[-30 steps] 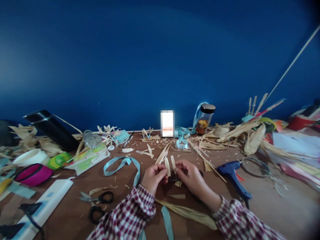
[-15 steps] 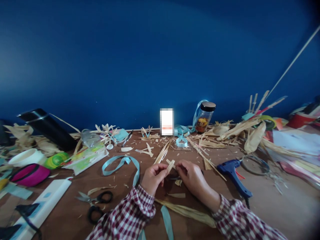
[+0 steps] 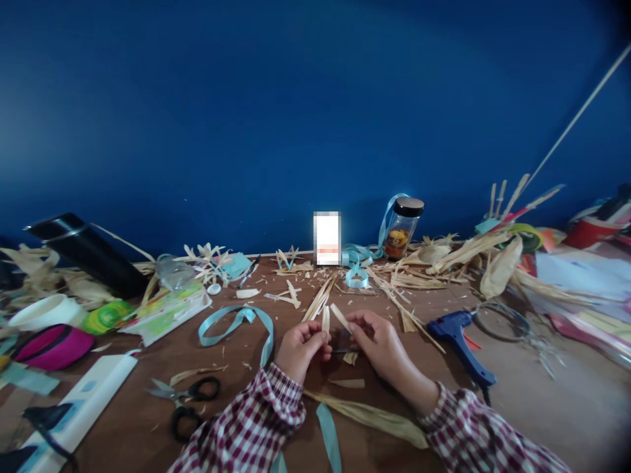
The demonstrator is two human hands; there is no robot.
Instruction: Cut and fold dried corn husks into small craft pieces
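My left hand pinches a short pale husk strip that stands up between thumb and fingers. Another pale husk strip slants up to the left from the fingertips of my right hand, which is closed on it. The tips of the two strips are close but apart. Below my hands, a small husk piece and a long husk lie on the brown table. Behind them is a bundle of narrow husk strips.
Scissors and a light blue ribbon loop lie left; a power strip is farther left. At right rests a blue glue gun beside a wire coil. A lidded jar leans near the blue wall.
The two strips, crossed or touching before, are now apart. My right hand has turned a little, its strip now pointing up to the left, and the left strip is more upright.
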